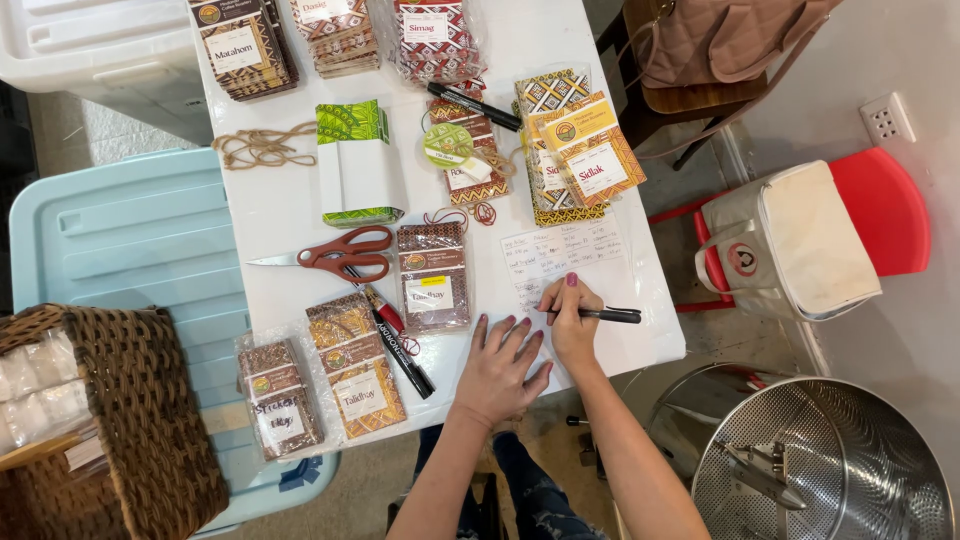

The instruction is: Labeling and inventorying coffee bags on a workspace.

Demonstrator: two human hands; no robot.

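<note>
My right hand (572, 322) grips a black pen (610, 315) with its tip on a white sheet of handwritten notes (560, 255) near the table's front edge. My left hand (500, 368) lies flat, fingers spread, on the lower part of the same sheet. Just left of it rests a brown patterned packet in clear plastic (433, 277).
On the white table (280, 210) lie red-handled scissors (335, 254), two markers (398, 345), twine (262, 146), a green patterned box (357, 162) and several stacks of patterned packets. A wicker basket (130, 420) sits on a blue bin lid at left; a steel drum (830, 465) and a red chair with a bag (800, 240) stand at right.
</note>
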